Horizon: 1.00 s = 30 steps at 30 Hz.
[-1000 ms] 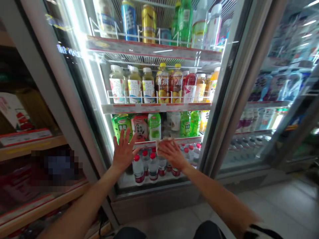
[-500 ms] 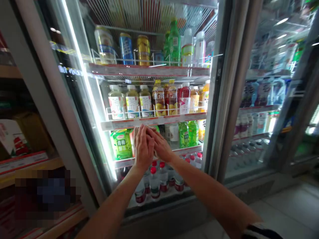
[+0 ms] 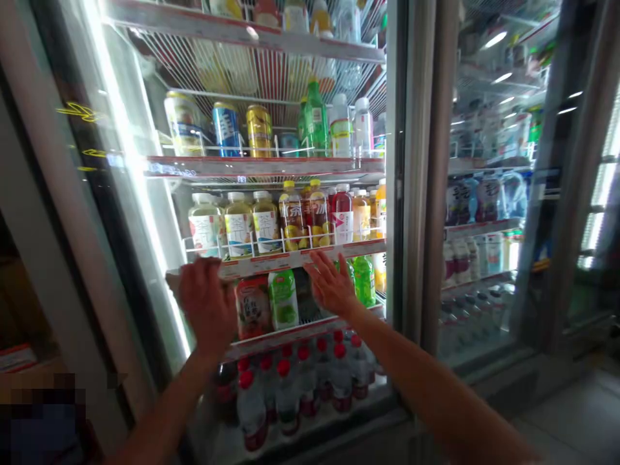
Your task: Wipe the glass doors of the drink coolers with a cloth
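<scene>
My left hand (image 3: 206, 307) is in front of the left end of the shelf rail, blurred, its thumb apart from the foreshortened fingers. No object shows in it. With fingers spread, my right hand (image 3: 332, 284) is before the same rail, to the right, and holds nothing. Whether either hand touches the rail I cannot tell. Between them on the lower shelf stand a red drink pack (image 3: 253, 309) and a green-and-white carton (image 3: 283, 298). Green bottles (image 3: 364, 279) are partly hidden behind my right hand. Above the rail are pale tea bottles (image 3: 239, 226) and brown lemon tea bottles (image 3: 293, 216).
An upper shelf holds a blue can (image 3: 227, 129), a gold can (image 3: 259, 131) and a green bottle (image 3: 316, 119). Red-capped water bottles (image 3: 285, 397) fill the bottom. A metal door frame (image 3: 420, 194) rises at the right, beside another drinks cooler (image 3: 479, 258).
My hands were together in front of the lower shelf. They have parted, the left moving left and the right moving right, uncovering the packs between them. The view has shifted up.
</scene>
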Each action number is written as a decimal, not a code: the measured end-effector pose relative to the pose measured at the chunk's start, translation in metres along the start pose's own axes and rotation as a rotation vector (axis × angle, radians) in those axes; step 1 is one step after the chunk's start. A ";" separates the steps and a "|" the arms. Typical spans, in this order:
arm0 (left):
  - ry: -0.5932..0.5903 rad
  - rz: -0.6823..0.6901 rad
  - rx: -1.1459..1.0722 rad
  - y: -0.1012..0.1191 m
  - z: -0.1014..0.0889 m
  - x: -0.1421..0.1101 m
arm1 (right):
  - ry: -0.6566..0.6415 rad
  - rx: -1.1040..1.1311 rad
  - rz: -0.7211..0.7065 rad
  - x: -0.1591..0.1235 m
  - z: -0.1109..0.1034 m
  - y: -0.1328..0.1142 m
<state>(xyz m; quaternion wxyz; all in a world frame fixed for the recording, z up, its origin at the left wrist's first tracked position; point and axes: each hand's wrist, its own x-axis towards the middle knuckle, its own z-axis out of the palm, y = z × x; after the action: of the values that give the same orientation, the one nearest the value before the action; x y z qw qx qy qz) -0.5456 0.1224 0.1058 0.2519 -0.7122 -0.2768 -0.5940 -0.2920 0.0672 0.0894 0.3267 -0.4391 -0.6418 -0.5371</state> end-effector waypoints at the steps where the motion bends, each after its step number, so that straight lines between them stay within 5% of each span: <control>1: -0.035 0.162 0.029 0.011 0.008 -0.003 | 0.001 0.000 0.001 0.000 0.000 0.000; 3: -0.090 0.439 0.067 0.021 0.016 -0.007 | 0.001 0.004 -0.008 0.001 -0.002 0.002; 5: -0.102 0.489 0.089 0.009 0.009 -0.005 | 0.009 0.012 -0.015 0.001 -0.002 0.003; 9: 0.106 0.063 0.200 -0.036 -0.023 0.003 | 0.012 0.022 -0.014 -0.001 0.000 0.003; 11: 0.173 -0.009 0.231 -0.034 -0.025 -0.002 | 0.008 0.024 -0.007 -0.002 0.001 0.003; 16: -0.166 0.594 0.090 0.018 0.007 -0.025 | 0.033 0.007 -0.006 -0.001 0.000 0.002; 18: -0.223 0.669 0.082 0.015 0.007 -0.022 | 0.038 0.003 -0.011 0.000 -0.001 0.003; 22: 0.016 0.328 0.166 -0.015 -0.009 0.000 | 0.047 -0.008 -0.021 0.001 -0.002 0.002; 24: 0.132 0.179 0.157 -0.014 -0.006 0.004 | 0.047 -0.020 -0.017 0.001 -0.002 0.002; 28: -0.043 0.402 0.108 0.015 0.015 0.000 | 0.036 -0.025 -0.015 0.000 -0.001 0.002; 30: -0.087 0.483 0.130 0.013 0.015 0.005 | 0.028 -0.015 -0.018 -0.001 -0.001 0.003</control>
<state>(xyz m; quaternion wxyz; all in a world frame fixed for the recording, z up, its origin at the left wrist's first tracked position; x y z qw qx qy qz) -0.5253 0.1238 0.1076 0.4196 -0.7647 -0.1467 -0.4665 -0.2891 0.0661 0.0903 0.3273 -0.4284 -0.6370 -0.5509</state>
